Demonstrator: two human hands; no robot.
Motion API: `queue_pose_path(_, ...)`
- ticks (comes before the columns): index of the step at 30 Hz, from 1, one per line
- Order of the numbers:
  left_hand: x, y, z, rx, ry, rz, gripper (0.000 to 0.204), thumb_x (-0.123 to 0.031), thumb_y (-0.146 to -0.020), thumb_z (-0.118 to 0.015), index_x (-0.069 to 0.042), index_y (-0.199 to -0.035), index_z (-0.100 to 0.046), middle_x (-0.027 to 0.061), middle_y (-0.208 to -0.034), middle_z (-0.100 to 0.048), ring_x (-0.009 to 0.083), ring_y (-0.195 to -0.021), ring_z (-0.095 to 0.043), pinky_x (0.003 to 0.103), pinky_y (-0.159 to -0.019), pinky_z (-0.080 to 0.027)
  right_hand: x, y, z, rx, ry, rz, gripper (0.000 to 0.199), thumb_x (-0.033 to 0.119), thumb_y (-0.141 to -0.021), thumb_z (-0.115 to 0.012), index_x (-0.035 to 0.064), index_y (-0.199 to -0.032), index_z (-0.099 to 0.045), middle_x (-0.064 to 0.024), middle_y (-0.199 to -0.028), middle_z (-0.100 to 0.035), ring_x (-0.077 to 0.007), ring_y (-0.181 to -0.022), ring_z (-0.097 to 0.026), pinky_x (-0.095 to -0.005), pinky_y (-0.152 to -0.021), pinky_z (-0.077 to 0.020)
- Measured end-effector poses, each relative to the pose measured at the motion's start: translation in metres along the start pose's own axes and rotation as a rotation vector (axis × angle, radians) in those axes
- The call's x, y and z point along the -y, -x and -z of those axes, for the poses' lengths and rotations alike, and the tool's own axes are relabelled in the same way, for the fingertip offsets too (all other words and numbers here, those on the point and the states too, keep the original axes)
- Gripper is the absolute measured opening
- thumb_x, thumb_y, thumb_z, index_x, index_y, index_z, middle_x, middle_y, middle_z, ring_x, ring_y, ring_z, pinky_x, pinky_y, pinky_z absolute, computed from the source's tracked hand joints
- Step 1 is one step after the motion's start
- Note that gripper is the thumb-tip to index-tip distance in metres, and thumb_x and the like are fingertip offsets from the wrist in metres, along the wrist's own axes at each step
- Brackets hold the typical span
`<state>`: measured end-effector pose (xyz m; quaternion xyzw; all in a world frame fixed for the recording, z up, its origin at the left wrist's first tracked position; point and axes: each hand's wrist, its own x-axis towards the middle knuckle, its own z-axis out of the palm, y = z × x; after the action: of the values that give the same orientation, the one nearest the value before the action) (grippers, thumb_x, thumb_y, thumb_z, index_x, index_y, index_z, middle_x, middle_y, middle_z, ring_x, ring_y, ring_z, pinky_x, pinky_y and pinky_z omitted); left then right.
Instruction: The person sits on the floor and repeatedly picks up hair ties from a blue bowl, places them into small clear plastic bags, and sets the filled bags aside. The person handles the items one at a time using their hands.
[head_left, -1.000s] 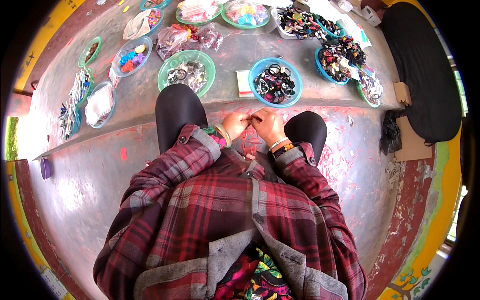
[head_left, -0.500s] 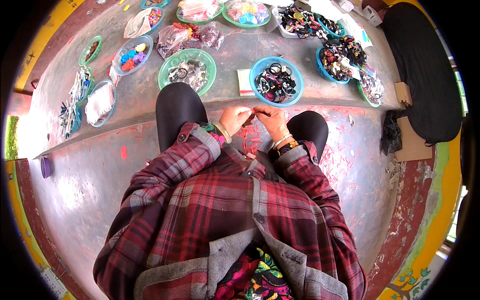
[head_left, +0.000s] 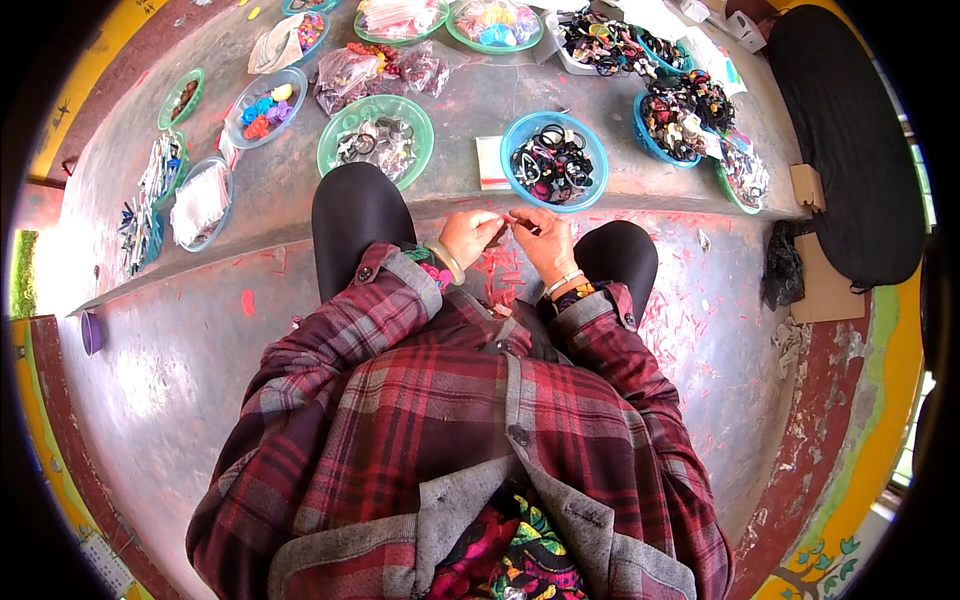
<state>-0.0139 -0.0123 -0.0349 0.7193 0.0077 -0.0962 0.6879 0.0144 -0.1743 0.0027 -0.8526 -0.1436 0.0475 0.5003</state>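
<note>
Bowls and bags spread over the grey floor ahead of your knees.

Straight ahead you have a blue bowl of dark rings beside a small white and red card, and to its left a green bowl of clear packets. Farther left sit a blue bowl of coloured beads, a bowl with a white bag and a small green bowl. Clear plastic bags lie beyond. On your right, a black mat rests over brown cardboard, and a purple cup stands far left.
</note>
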Motion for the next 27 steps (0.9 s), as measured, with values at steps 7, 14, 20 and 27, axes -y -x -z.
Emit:
queue_pose_path(7, 0.007, -0.003, -0.001, -0.028, -0.019, 0.017, 0.020, -0.011, -0.086, -0.052, 0.003, -0.098, -0.060, 0.0025, -0.082, -0.062, 0.0072, -0.072, -0.055, 0.022, -0.065, -0.046, 0.013, 0.004, -0.001, -0.102, 0.229, 0.153, 0.012, 0.008, -0.069, -0.062, 0.0065, -0.081, -0.062, -0.0086, -0.074, -0.061, -0.0211, -0.065, -0.061, -0.0292, -0.057, -0.0474)
queue_pose_path(14, 0.001, 0.001, -0.002, -0.087, -0.409, -0.162, 0.020, -0.013, -0.080, -0.057, -0.003, -0.097, -0.062, 0.0101, -0.078, -0.064, 0.0147, -0.068, -0.060, 0.027, -0.062, -0.046, 0.015, 0.006, -0.002, -0.045, 0.334, 0.209, 0.014, 0.013, -0.069, -0.062, 0.0084, -0.082, -0.063, -0.0106, -0.075, -0.061, -0.0275, -0.068, -0.060, -0.0334, -0.058, -0.0482)
queue_pose_path(20, -0.012, 0.007, -0.008, -0.096, -0.530, -0.248, 0.016, -0.010, -0.074, -0.053, -0.005, -0.086, -0.062, 0.0153, -0.070, -0.058, 0.0286, -0.064, -0.057, 0.034, -0.059, -0.044, 0.019, 0.009, -0.002, 0.043, 0.521, 0.284, 0.013, 0.020, -0.072, -0.056, 0.0081, -0.076, -0.062, -0.0116, -0.073, -0.059, -0.0306, -0.069, -0.058, -0.0396, -0.061, -0.0466)
queue_pose_path(27, -0.010, 0.006, -0.008, 0.022, -0.551, -0.202, 0.015, -0.012, -0.074, -0.052, -0.003, -0.082, -0.061, 0.0167, -0.072, -0.058, 0.0324, -0.069, -0.056, 0.037, -0.062, -0.043, 0.011, 0.010, -0.006, 0.009, 0.663, 0.398, 0.013, 0.018, -0.071, -0.055, 0.0057, -0.067, -0.058, -0.0115, -0.070, -0.058, -0.0303, -0.069, -0.057, -0.0407, -0.065, -0.0448)
